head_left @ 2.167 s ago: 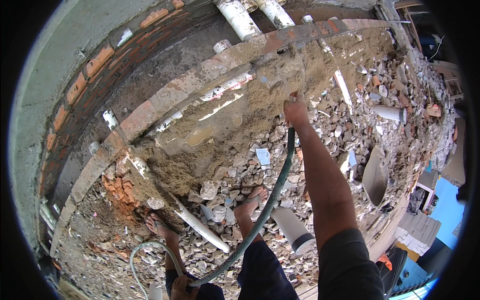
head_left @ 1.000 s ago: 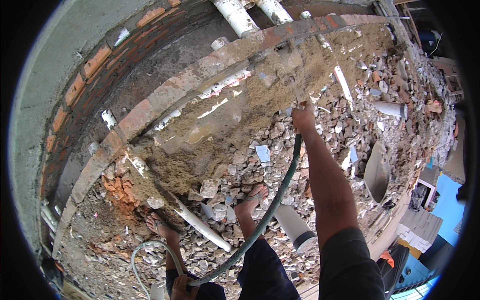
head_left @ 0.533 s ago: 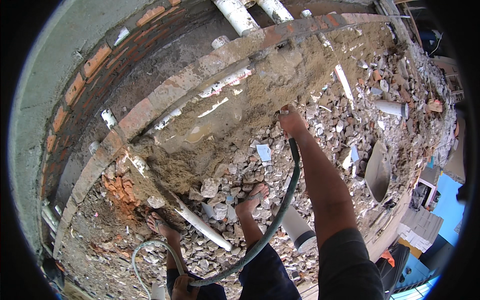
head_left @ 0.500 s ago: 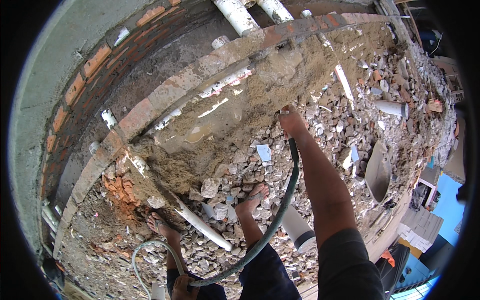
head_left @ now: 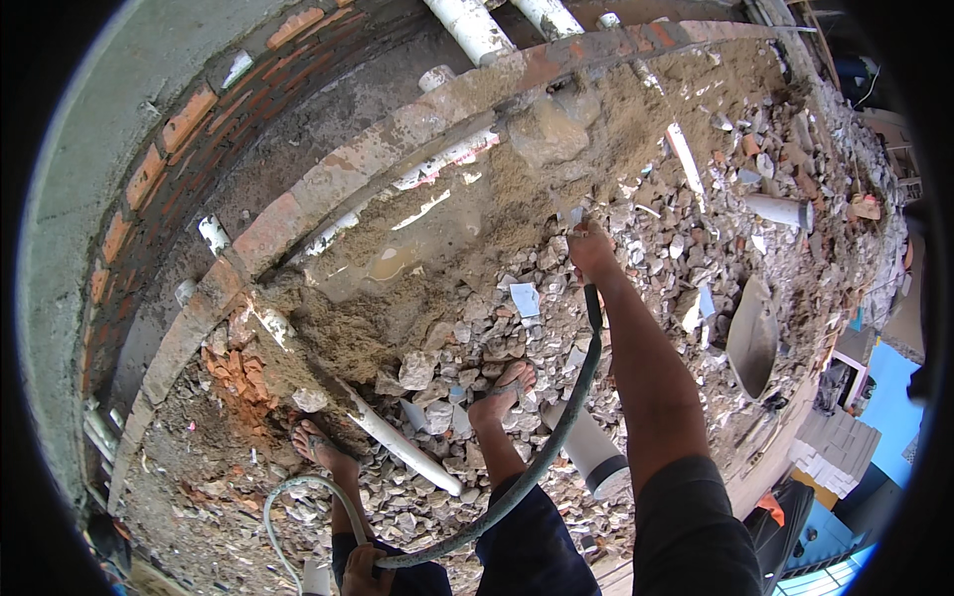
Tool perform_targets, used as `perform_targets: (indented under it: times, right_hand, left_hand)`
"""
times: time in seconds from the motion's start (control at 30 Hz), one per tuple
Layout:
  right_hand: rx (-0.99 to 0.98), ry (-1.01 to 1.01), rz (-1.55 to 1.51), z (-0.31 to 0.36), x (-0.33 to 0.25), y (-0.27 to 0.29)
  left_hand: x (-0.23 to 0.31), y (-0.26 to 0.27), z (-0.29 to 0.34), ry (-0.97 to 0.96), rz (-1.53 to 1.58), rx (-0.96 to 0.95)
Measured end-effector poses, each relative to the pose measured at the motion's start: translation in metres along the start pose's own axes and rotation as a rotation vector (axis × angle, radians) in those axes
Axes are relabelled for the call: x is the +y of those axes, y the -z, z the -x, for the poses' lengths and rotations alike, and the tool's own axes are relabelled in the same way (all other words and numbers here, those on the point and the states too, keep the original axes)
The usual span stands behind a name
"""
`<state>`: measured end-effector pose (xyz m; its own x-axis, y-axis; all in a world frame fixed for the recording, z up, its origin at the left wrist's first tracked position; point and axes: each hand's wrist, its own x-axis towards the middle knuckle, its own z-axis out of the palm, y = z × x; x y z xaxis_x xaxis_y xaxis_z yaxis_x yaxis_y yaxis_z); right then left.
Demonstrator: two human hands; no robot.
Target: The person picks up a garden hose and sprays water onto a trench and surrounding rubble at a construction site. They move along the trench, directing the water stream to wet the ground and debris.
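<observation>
My right hand [head_left: 593, 252], at the end of my outstretched arm, is closed round the front end of a dark green hose [head_left: 562, 425]. A clear spray seems to leave its tip towards the wet sand [head_left: 545, 134] beside the curved brick edging, where muddy water pools. The hose sags in a curve across my leg to my left hand [head_left: 364, 571], low in the picture, with its fingers wrapped round the hose. Past that hand, a thinner-looking loop [head_left: 268, 517] of the hose bends down. My right fingertips are partly hidden.
Broken rubble [head_left: 517, 452] lies under my sandalled feet. A white pipe [head_left: 405, 452] slants beside them, and a grey-white pipe [head_left: 588, 452] lies by my right leg. A curved brick edging [head_left: 338, 184] crosses the far side. A metal scoop-like piece [head_left: 752, 338] rests at the right.
My right hand has shifted slightly right and nearer, with the hose end. Muddy water by the brick edging looks wider and shinier. My left hand and feet stay nearly still.
</observation>
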<state>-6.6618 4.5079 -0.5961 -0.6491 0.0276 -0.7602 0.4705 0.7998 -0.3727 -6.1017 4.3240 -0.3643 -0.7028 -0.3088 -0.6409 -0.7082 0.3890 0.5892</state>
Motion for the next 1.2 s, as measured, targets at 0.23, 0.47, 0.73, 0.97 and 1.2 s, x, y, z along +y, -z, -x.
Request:
perform_targets:
  times: [0.23,0.47,0.73,0.97,1.2]
  right_hand:
    - [-0.058,0.050,-0.018,0.004,-0.022,-0.018]
    - [-0.005,0.022,-0.036,-0.005,-0.042,-0.037]
    - [-0.114,-0.048,0.089,0.001,-0.050,-0.057]
    - [-0.379,0.096,0.169,0.023,-0.051,-0.112]
    - [-0.613,0.179,0.356,0.054,-0.047,-0.213]
  left_hand:
    - [-0.001,-0.003,0.001,0.018,0.049,0.008]
    - [0.006,0.004,-0.005,0.003,0.012,0.022]
    - [0.004,0.006,-0.002,0.050,0.015,0.005]
    - [-0.015,0.008,0.014,0.020,0.015,0.090]
    - [-0.038,0.028,0.062,0.077,0.014,0.165]
